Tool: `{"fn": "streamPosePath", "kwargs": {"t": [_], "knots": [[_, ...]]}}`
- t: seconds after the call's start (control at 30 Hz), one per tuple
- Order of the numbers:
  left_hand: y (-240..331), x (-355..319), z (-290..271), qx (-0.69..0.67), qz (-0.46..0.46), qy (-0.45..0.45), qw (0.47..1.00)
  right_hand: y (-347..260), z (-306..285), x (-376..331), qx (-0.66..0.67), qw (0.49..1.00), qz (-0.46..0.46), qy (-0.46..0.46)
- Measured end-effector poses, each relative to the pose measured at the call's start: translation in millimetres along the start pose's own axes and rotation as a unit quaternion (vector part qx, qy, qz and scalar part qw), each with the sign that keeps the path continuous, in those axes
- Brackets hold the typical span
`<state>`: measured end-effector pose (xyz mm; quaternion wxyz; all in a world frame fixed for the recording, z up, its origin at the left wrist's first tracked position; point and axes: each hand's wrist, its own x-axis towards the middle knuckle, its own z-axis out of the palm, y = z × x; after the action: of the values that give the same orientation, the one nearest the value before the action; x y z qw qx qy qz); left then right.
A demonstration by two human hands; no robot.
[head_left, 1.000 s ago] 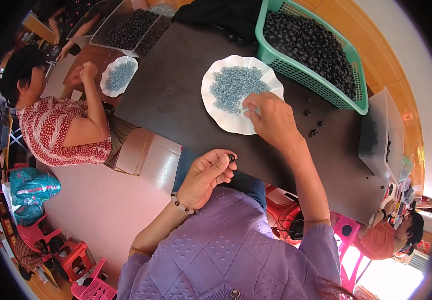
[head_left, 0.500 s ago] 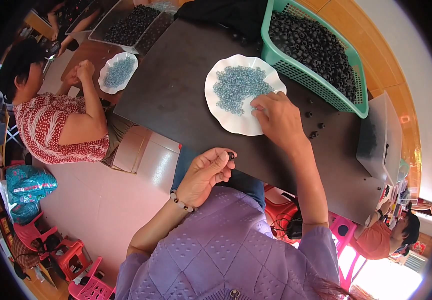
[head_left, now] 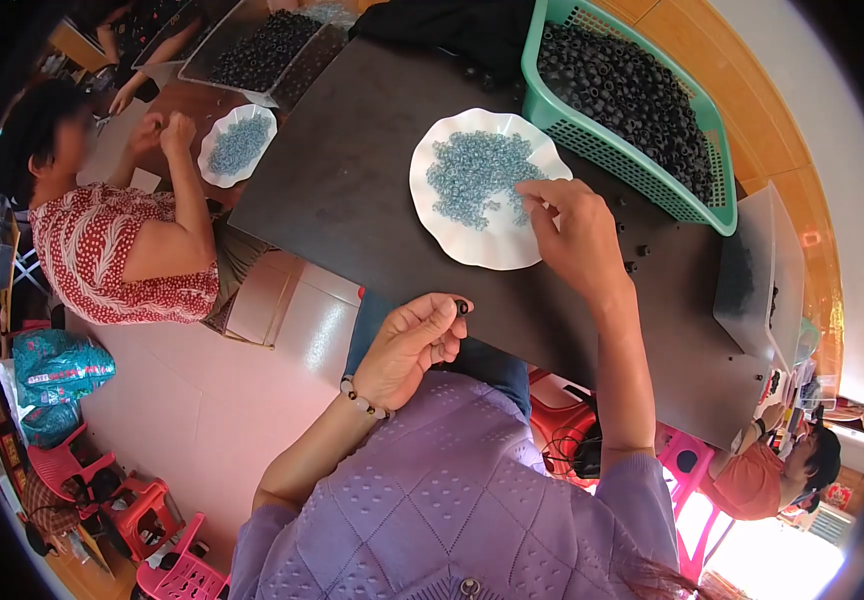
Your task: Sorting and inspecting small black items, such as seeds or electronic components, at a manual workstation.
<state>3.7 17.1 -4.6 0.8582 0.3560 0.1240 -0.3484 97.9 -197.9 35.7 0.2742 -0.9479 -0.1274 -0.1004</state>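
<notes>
Between the thumb and fingers of my left hand [head_left: 407,345] is a small black ring-shaped part [head_left: 462,307], held above the table's near edge. My right hand [head_left: 584,240] reaches over the right side of a white scalloped plate [head_left: 492,252]. Its thumb and forefinger are bent together at the edge of a heap of small translucent blue pieces [head_left: 477,172]; whether a piece is between the fingertips cannot be made out. Several loose black parts [head_left: 643,250] lie on the table beside that hand.
A green basket [head_left: 617,168] full of black parts stands behind the plate on the dark table [head_left: 352,170]. A clear plastic bin [head_left: 747,270] is at the right. On the left, a seated co-worker [head_left: 122,250] works by another plate [head_left: 214,175]. Another person [head_left: 772,475] sits at lower right.
My right hand has shifted slightly right and away from me across the plate, from its bare part to the heap's edge. My left hand stays nearly still with the black part.
</notes>
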Motion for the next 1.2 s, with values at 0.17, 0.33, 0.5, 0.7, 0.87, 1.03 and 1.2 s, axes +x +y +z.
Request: {"fn": "streamPosePath", "kwargs": {"t": [0.17,0.33,0.5,0.7,0.87,1.03,1.2], "knots": [[-2,0,-1,-0.006,0.005,0.0,1.0,-4,2,4,-0.023,0.999,-0.026,-0.026],[-4,-1,-3,-0.012,0.006,-0.001,1.0,-1,5,4,-0.074,0.996,-0.035,-0.021],[-4,-2,-4,-0.01,0.01,-0.004,1.0,-5,8,4,-0.115,0.992,-0.036,-0.034],[-6,-3,-4,-0.004,0.015,-0.005,1.0,-6,15,11,-0.172,0.983,-0.031,-0.05],[1,-6,3,-0.01,0.036,-0.007,0.999,-6,2,14,0.096,0.994,0.036,-0.046],[13,3,14,-0.049,0.039,-0.022,0.998,4,-7,6,0.402,0.898,0.168,-0.061],[17,15,23,-0.105,0.01,-0.053,0.993,-8,-15,-14,0.553,0.804,0.212,-0.062]]}}
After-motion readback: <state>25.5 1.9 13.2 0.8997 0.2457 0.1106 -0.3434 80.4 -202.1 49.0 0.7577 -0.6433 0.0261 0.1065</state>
